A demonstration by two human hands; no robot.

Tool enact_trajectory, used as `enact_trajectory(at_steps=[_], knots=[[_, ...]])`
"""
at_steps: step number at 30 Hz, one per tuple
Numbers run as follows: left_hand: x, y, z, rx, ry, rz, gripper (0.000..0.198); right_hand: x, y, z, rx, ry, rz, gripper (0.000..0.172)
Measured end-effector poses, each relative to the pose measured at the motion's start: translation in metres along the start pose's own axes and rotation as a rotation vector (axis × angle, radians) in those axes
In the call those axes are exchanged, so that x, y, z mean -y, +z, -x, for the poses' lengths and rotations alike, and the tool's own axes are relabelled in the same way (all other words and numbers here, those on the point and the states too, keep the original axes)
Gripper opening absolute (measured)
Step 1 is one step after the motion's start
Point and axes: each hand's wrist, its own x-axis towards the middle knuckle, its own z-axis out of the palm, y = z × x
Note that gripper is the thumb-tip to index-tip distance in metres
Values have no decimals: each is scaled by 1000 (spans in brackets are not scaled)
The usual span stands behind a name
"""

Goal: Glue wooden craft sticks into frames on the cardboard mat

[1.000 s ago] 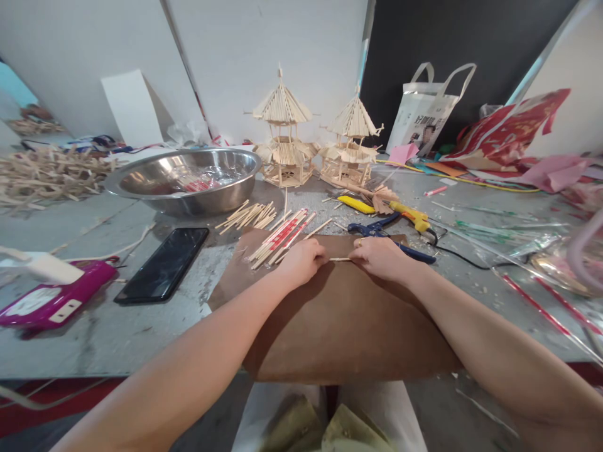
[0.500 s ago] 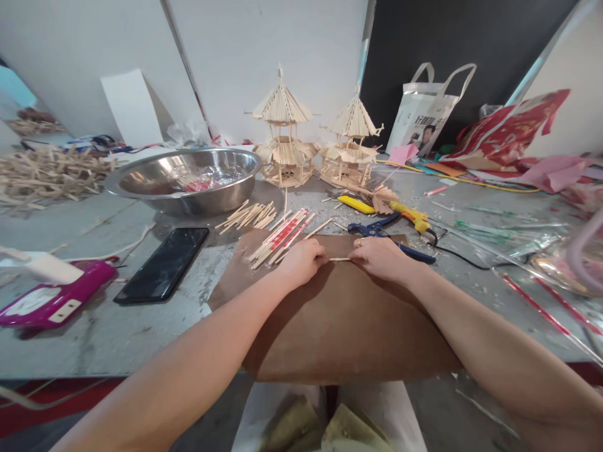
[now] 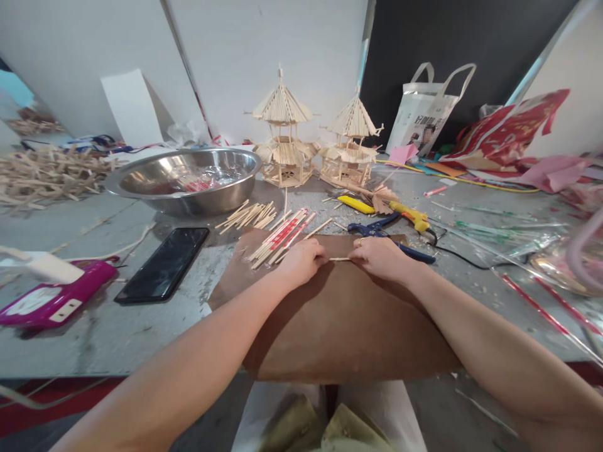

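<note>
My left hand (image 3: pixel 301 259) and my right hand (image 3: pixel 379 256) rest on a brown board (image 3: pixel 339 320), fingers curled. Between them they pinch a thin wooden stick (image 3: pixel 340 258), one hand at each end, lying level. A ring shows on my right hand. Loose sticks with red marks (image 3: pixel 281 236) lie just left of my left hand, and a pile of plain sticks (image 3: pixel 249 215) sits behind them. Blue-handled pliers (image 3: pixel 377 228) lie right behind my right hand.
Two stick pagoda models (image 3: pixel 283 135) (image 3: pixel 351 141) stand at the back. A steel bowl (image 3: pixel 186 180), a black phone (image 3: pixel 164 263) and a pink case (image 3: pixel 51 300) lie left. A yellow glue gun (image 3: pixel 409 215), a yellow knife (image 3: pixel 357 204) and plastic bags clutter the right.
</note>
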Motion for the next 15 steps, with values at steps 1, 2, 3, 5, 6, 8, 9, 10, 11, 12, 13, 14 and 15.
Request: enact_trajectory(at_steps=[1,2,3,5,6,8,9,10,11,12,13,14,15], knots=[[0,0,0,0,0,-2,12,0,0,0,-5,-3,-1,27],[0,0,0,-2,2,-3,12,0,1,0,-8,-3,-3,27],[0,0,0,-4,4,-4,12,0,1,0,-9,-3,-5,27],[-1,-1,0,-6,4,-3,12,0,0,0,-6,-5,-7,26],[-1,-1,0,-5,2,-2,11,0,0,0,-5,-10,-10,26],[-1,-1,0,0,-3,0,11,0,0,0,-4,-19,-17,25],[-1,-1,0,0,-4,2,11,0,-1,0,-2,-21,-20,25],[-1,-1,0,-2,-3,3,11,0,-1,0,2,-20,-24,25],[-1,0,0,-6,-1,5,11,1,-1,0,6,-18,-26,25],[-1,0,0,-9,0,7,11,1,-2,0,10,-16,-28,25],[0,1,0,-12,2,9,11,1,-2,0,13,-15,-29,25],[0,1,0,-13,4,9,11,1,-2,0,12,-16,-29,24],[0,1,0,-13,5,8,11,1,-2,0,11,-17,-28,24]])
